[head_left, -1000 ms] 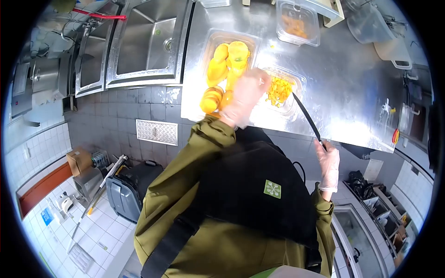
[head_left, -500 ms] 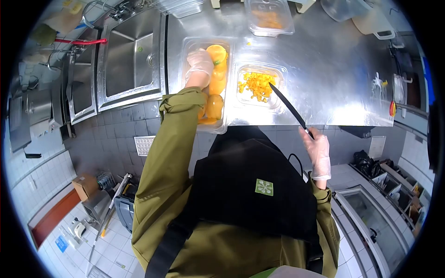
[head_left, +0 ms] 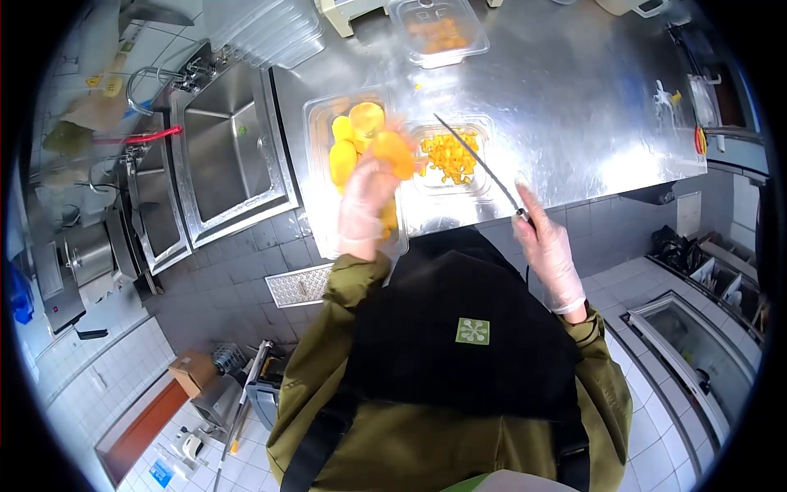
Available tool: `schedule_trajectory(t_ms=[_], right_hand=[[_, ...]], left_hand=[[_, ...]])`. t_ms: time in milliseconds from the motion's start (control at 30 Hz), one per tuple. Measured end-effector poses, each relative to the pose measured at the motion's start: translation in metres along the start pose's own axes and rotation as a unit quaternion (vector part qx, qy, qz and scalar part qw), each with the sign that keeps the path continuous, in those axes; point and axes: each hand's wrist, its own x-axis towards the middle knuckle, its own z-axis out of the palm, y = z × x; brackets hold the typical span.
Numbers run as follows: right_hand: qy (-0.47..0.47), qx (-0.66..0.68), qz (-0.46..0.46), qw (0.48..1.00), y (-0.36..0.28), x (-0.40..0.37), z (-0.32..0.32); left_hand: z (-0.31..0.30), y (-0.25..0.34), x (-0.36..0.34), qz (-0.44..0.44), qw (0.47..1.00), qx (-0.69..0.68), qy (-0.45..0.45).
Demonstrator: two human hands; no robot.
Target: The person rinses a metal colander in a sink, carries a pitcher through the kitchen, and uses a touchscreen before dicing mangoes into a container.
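While the person stands at the near edge of a stainless steel bench (head_left: 574, 107), seen from a camera on their own head, both hands are raised over it in thin clear gloves. The left hand (head_left: 363, 197) has its fingers curled around a yellow pepper (head_left: 393, 153), gripping it from below and holding it in the air above the near edge of the bench, between two clear containers. To the left of the pepper is a long tray (head_left: 312, 139) holding more whole yellow peppers (head_left: 354, 131), which runs from the near edge towards the middle of the bench. To the right of it is a small tub (head_left: 489, 125) of diced yellow pieces (head_left: 447, 157). The right hand (head_left: 548, 256) is wrapped in a closed fist around the handle of a knife (head_left: 479, 164) (the handle itself is hidden inside the glove). Its dark blade slants up and away from the person, crossing above the small tub, with the tip over the tub's far rim. The hand sits just off the near edge of the bench. A lidded tub (head_left: 436, 33) with orange contents sits by the far edge. A steel sink (head_left: 221, 156) adjoins the left end of the bench. The person wears an olive jacket and a black apron (head_left: 459, 361).
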Motion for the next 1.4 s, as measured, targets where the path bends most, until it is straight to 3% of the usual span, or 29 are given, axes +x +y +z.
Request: schedule_trajectory(t_ms=[100,133,167,233,300,400,700,800,900,1000,1100,1233,1400], right_hand=[[0.019,-0.018,-0.142,0.989,-0.007,-0.001,0.006],[0.014,-0.049,-0.149,0.988,-0.009,-0.002,0.006],[0.009,-0.080,-0.155,0.985,-0.011,-0.004,0.005],[0.008,-0.124,-0.169,0.978,-0.012,-0.007,0.004],[0.006,-0.141,-0.155,0.978,-0.013,-0.009,0.002],[0.003,-0.148,-0.134,0.980,-0.015,-0.009,0.000],[-0.038,-0.046,-0.045,0.997,-0.035,-0.015,-0.005],[-0.017,-0.057,-0.060,0.996,-0.027,-0.020,-0.004],[-0.006,-0.066,-0.063,0.996,-0.018,-0.026,-0.003],[-0.010,-0.073,-0.045,0.996,-0.013,-0.031,-0.008],[-0.007,-0.063,-0.061,0.996,-0.021,-0.035,-0.014],[0.005,-0.024,-0.104,0.994,-0.036,-0.029,-0.014],[-0.002,-0.047,-0.074,0.996,-0.043,-0.023,-0.009]], left_hand=[[0.029,-0.025,0.016,-0.041,0.982,-0.172,0.066],[0.036,-0.030,0.022,-0.052,0.968,-0.227,0.096],[0.043,-0.034,0.028,-0.047,0.965,-0.218,0.138],[0.052,-0.040,0.033,-0.031,0.970,-0.194,0.142],[0.066,-0.043,0.037,-0.020,0.967,-0.197,0.161],[0.067,-0.048,0.038,0.023,0.980,-0.173,0.091],[0.088,-0.044,0.037,0.163,0.965,0.068,0.193],[0.100,-0.034,0.033,0.173,0.955,0.088,0.222],[0.088,-0.031,0.035,0.190,0.963,0.079,0.174],[0.078,-0.025,0.038,0.153,0.978,0.022,0.143],[0.079,-0.026,0.041,0.145,0.972,0.022,0.182],[0.085,-0.034,0.038,0.131,0.978,0.031,0.161],[0.090,-0.039,0.038,0.131,0.982,0.034,0.130]])
